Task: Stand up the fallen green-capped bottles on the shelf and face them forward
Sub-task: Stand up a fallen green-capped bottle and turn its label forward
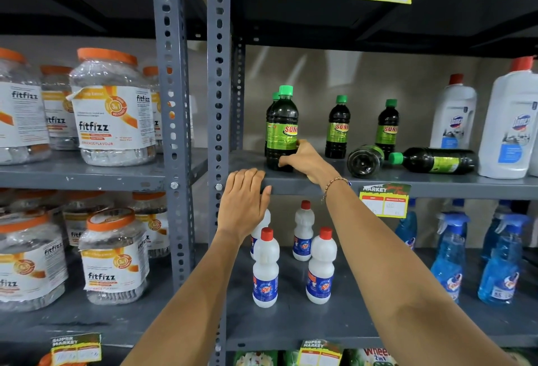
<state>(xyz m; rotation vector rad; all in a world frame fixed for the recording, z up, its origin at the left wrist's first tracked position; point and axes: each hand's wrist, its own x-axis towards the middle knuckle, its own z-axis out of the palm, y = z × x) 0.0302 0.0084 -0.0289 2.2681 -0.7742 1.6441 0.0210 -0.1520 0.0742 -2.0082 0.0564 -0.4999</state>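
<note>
Standing upright at the front left of the grey metal shelf (pixel 407 183): one green-capped bottle (pixel 281 130) of dark liquid, label turned partly rightward, with a second green-capped bottle (pixel 274 97) directly behind it, mostly hidden.

Right hand (pixel 305 160): wrapped round the lower body of the front bottle, fingers (pixel 286 159) curled against its base, thumb up along its right side. A beaded bracelet (pixel 334 183) sits on the wrist.

Left hand (pixel 244 201): lying flat, palm down, over the front lip of the same shelf, just left of the held bottle; fingers pressed side by side, holding nothing.

Further back, upright and apart from each other: a middle bottle (pixel 337 128) and a rear bottle (pixel 387 127), both green-capped, labels facing roughly forward.

Fallen: one bottle with its base toward the camera (pixel 364 160), lying in front of the rear bottle; one bottle on its side (pixel 436 160), cap pointing left, near the first.

Right end of shelf: two large white bottles with red caps (pixel 508 124).

Shelf below: small white red-capped bottles (pixel 265 269), blue spray bottles (pixel 449 255).

Neighbouring rack, left: orange-lidded jars (pixel 112 109).

Price tag (pixel 383 201) on the shelf lip.
</note>
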